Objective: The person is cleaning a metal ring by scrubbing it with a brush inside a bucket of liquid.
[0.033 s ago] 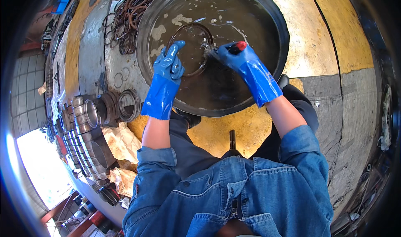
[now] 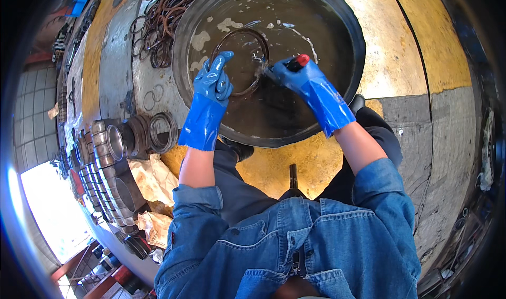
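Right hand [image 2: 301,77], shifted slightly bodyward, grips a red-ended tool [image 2: 301,60] beside the ring [image 2: 243,30] (clasped in the left hand [image 2: 213,81]).

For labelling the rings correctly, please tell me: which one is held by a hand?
The dark brown ring in the gloved left hand, the only one seen within the tub's rim; the tangled pile of rings lies outside it, at left.

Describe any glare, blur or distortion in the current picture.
Head view: the opening at lower left is blown white, and the floor at upper right is bleached; same view: straight edges bow toward the borders, and the tool in the right hand looks indistinct at its tip.
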A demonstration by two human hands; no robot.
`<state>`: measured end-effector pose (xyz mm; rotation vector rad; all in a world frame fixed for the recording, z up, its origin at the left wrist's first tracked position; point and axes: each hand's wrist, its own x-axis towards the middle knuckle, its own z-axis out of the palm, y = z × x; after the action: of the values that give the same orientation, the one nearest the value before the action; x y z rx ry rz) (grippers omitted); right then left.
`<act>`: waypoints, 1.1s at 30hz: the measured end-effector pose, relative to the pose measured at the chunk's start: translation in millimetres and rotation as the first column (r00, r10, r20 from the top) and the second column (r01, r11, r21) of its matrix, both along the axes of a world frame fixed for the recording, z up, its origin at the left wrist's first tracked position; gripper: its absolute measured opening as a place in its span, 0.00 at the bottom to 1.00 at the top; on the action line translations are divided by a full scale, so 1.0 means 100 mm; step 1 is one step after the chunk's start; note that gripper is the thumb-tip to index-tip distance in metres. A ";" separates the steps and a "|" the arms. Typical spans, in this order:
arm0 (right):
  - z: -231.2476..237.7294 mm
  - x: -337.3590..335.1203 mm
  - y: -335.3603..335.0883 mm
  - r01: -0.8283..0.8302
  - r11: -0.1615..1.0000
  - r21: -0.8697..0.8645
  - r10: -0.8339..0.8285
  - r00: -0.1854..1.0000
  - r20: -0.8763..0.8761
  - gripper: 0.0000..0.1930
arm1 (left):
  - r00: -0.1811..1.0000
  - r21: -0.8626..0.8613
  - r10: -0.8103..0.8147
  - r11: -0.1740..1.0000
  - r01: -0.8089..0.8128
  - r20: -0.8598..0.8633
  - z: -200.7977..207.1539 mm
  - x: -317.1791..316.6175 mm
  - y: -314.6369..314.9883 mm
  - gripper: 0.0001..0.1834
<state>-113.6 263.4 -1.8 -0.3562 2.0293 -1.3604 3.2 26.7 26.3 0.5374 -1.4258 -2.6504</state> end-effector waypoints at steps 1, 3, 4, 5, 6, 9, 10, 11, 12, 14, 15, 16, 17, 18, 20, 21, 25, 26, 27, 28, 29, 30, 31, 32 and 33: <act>-0.03 0.04 -0.01 -0.038 0.999 0.024 0.037 0.999 0.030 0.18 | 1.000 -0.010 0.014 1.000 -0.014 0.013 -0.02 -0.02 0.01 0.21; 0.08 0.24 -0.09 -0.054 0.998 0.025 0.052 0.996 0.068 0.18 | 0.998 -0.047 0.050 0.998 -0.048 0.041 0.03 -0.01 0.01 0.22; 0.13 0.31 -0.13 -0.063 0.998 0.027 0.060 0.994 0.087 0.19 | 0.998 -0.051 0.064 0.997 -0.063 0.027 0.01 0.01 -0.01 0.22; 0.14 0.34 -0.15 -0.096 0.995 -0.018 0.097 0.984 0.152 0.19 | 0.997 -0.055 0.078 0.996 -0.077 0.013 -0.03 0.02 -0.03 0.22; 0.14 0.36 -0.16 -0.082 0.996 -0.038 0.086 0.987 0.133 0.19 | 0.996 -0.059 0.092 0.994 -0.092 0.000 -0.05 0.03 -0.06 0.22; 0.13 0.32 -0.13 -0.047 0.998 -0.046 0.051 0.995 0.086 0.19 | 0.986 -0.059 0.156 0.987 -0.152 0.065 -0.06 0.01 -0.04 0.22; 0.09 0.21 -0.08 -0.044 0.999 -0.021 0.046 0.996 0.079 0.19 | 0.984 -0.054 0.161 0.986 -0.157 0.071 -0.03 -0.02 -0.03 0.22; 0.03 0.13 -0.03 -0.042 0.999 0.003 0.042 0.996 0.075 0.18 | 0.983 -0.050 0.167 0.985 -0.164 0.078 -0.01 -0.04 -0.02 0.22; -0.08 0.11 0.00 0.075 0.993 -0.095 -0.068 0.995 0.074 0.16 | 0.981 -0.046 0.173 0.984 -0.170 0.085 0.00 -0.05 -0.01 0.22; 0.13 0.11 0.01 0.105 0.983 0.150 -0.100 0.994 -0.043 0.14 | 0.980 -0.051 0.173 0.984 -0.169 0.095 -0.02 -0.02 -0.08 0.21; 0.13 0.12 -0.02 0.057 0.997 0.050 -0.058 0.998 0.019 0.15 | 0.980 -0.054 0.173 0.984 -0.168 0.099 -0.03 0.00 -0.11 0.21; 0.12 0.11 -0.04 0.019 0.999 -0.050 -0.016 0.997 0.076 0.15 | 0.980 -0.063 0.169 0.985 -0.163 0.102 -0.03 -0.01 -0.08 0.21; 0.11 0.12 -0.06 -0.013 0.988 -0.152 0.033 0.991 0.128 0.16 | 0.981 -0.071 0.164 0.985 -0.157 0.105 -0.03 -0.02 -0.05 0.21; 0.10 0.20 -0.10 0.021 0.968 -0.250 0.016 0.989 0.146 0.17 | 0.981 -0.080 0.160 0.985 -0.151 0.109 -0.03 -0.03 -0.01 0.20; 0.09 0.37 -0.16 0.098 0.898 -0.429 -0.022 0.983 0.180 0.19 | 0.986 -0.050 0.145 0.989 -0.141 0.082 -0.03 -0.07 0.05 0.20; -0.04 0.34 -0.18 -0.015 0.976 -0.217 0.048 0.987 0.151 0.19 | 0.988 -0.035 0.136 0.990 -0.133 0.069 -0.03 -0.09 0.09 0.20; 0.05 0.30 -0.17 -0.083 0.975 0.204 0.135 0.956 -0.260 0.13 | 0.989 -0.031 0.102 0.995 -0.099 0.111 0.07 -0.01 0.09 0.18; -0.03 0.24 -0.14 -0.026 0.984 0.175 0.099 0.903 -0.419 0.12 | 0.991 -0.010 0.066 0.998 -0.066 0.115 0.06 -0.03 0.11 0.18; -0.10 0.19 -0.09 0.023 0.990 0.138 0.059 0.822 -0.566 0.12 | 0.992 0.011 0.031 0.999 -0.032 0.119 0.05 -0.04 0.13 0.17; -0.08 0.18 -0.10 0.057 0.995 0.087 0.020 0.718 -0.696 0.12 | 0.986 -0.042 0.049 0.998 -0.043 0.157 0.07 -0.03 0.15 0.17; -0.06 0.15 -0.10 0.074 0.988 0.134 0.042 0.707 -0.706 0.12 | 0.978 -0.094 0.069 0.994 -0.052 0.195 0.09 -0.02 0.17 0.16; -0.04 0.15 -0.10 0.103 0.992 0.072 -0.023 0.712 -0.702 0.11 | 0.969 -0.147 0.092 0.987 -0.059 0.231 0.11 -0.02 0.19 0.15; 0.00 0.15 -0.07 0.135 0.991 0.013 -0.088 0.713 -0.695 0.11 | 0.961 -0.235 0.116 0.970 -0.056 0.251 0.14 -0.04 0.22 0.14; 0.01 0.15 -0.05 0.166 0.985 -0.046 -0.152 0.713 -0.685 0.10 | 0.956 -0.291 0.144 0.954 -0.066 0.257 0.14 -0.05 0.24 0.15; -0.02 0.13 -0.02 0.247 0.969 0.024 -0.187 0.789 -0.585 0.11 | 0.950 -0.346 0.173 0.935 -0.075 0.261 0.14 -0.07 0.26 0.15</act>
<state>-100.7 261.1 -4.0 -0.5607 2.7081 -1.3909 -3.3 52.6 40.5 0.9674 -1.8006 -2.2300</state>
